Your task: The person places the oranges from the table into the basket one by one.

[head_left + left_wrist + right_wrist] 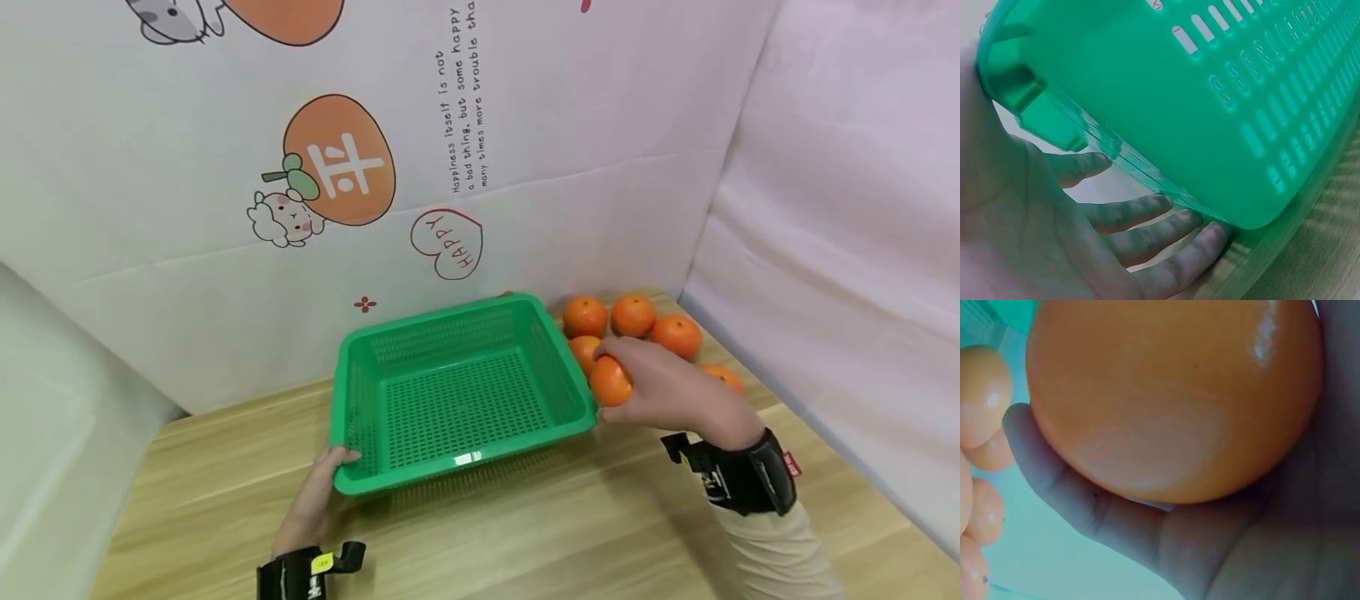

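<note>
A green plastic basket [465,456] with slotted walls and a perforated floor stands on the wooden table, with nothing inside it. At its front left corner my left hand [318,483] holds the rim, thumb over the top edge. In the left wrist view, the fingers [1141,209] of that hand lie along the outside of the wall. My right hand [660,383] grips a mandarin [611,382] just outside the basket's right rim. The right wrist view shows this mandarin [1172,406] large, with a finger curled around it.
Several more mandarins [633,315] lie on the table to the right of the basket, some partly behind my right hand. A printed white cloth [555,225] hangs behind the table [247,450]. Another white cloth [847,225] borders the right side.
</note>
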The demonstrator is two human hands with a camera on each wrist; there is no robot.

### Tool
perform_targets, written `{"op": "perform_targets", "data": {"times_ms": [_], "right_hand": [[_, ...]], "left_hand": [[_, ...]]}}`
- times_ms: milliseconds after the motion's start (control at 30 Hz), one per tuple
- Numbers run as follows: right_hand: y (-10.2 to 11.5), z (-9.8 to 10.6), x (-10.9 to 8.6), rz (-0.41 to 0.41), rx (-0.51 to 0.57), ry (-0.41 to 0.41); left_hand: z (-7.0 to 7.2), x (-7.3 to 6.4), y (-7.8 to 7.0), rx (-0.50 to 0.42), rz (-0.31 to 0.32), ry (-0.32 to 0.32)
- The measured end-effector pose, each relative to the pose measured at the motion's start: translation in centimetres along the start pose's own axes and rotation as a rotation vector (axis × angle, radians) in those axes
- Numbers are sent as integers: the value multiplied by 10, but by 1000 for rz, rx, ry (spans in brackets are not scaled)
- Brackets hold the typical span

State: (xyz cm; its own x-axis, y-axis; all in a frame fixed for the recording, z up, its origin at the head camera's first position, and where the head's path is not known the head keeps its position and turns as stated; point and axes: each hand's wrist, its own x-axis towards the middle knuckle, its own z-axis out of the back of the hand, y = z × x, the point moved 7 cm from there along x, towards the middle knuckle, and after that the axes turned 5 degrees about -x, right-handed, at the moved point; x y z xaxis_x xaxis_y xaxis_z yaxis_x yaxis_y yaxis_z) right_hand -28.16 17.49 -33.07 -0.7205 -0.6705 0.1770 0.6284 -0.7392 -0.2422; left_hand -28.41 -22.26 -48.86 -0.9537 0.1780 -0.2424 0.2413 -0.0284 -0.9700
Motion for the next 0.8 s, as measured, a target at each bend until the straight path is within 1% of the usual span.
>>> {"op": "perform_targets", "data": {"times_ms": [33,67,100,133,200,400,500,700,800], "right_hand": [[-2,-2,1,-43,64,40],[-8,-1,1,-136,327,22],[-14,1,0,-224,454,-17],[-16,0,1,-273,496,-6],[-16,1,3,-292,490,13],[-12,1,8,-299,461,38],[-10,1,12,-292,449,47],[-7,5,23,-259,422,20],[-4,4,29,-253,428,31]], "left_hand": [[0,0,0,-1,0,3],[-1,0,0,-2,3,5],[-1,1,0,-1,4,8],[-2,1,0,-4,8,10],[-3,1,-1,-17,10,15],[-5,-1,1,-51,40,-9],[-5,-2,3,-59,38,-13],[0,-1,2,-37,29,-14],[3,-1,2,-33,34,-19]]}}
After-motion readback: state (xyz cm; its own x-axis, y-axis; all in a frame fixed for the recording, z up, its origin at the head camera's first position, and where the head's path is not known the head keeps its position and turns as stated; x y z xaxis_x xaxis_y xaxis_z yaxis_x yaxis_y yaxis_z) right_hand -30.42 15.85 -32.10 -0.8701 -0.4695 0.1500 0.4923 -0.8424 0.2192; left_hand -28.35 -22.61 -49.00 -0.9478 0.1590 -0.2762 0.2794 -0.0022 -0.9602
